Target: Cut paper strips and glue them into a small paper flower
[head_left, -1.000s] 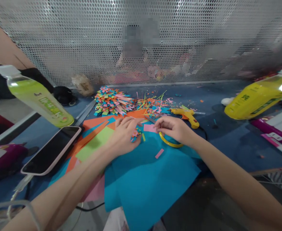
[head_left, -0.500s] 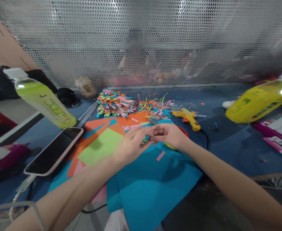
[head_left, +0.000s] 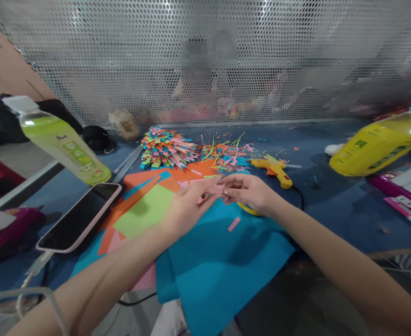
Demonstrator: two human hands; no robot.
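My left hand point(head_left: 187, 205) and my right hand point(head_left: 249, 192) meet over a blue paper sheet point(head_left: 223, 270). The fingers of both are closed and their tips nearly touch. A small pink paper strip point(head_left: 219, 187) shows at the right fingertips. Inside the left fingers is a small multicoloured paper piece point(head_left: 201, 199), mostly covered. Under my right hand a curved yellow loop point(head_left: 250, 209) peeks out; the rest of it is hidden. A loose pink strip point(head_left: 234, 224) lies on the blue sheet.
Behind my hands stand a cone of folded paper strips point(head_left: 166, 148) and a heap of scraps point(head_left: 226, 154). A yellow glue gun point(head_left: 273, 169) lies right of them. Left are a phone point(head_left: 81, 217), a green bottle point(head_left: 61, 144) and a green sheet point(head_left: 147, 210); a yellow bottle point(head_left: 377, 144) is at right.
My fingertips have shifted slightly. A pink strip now shows between them, and the multicoloured piece is more covered. The red edge beside my right hand is now hidden.
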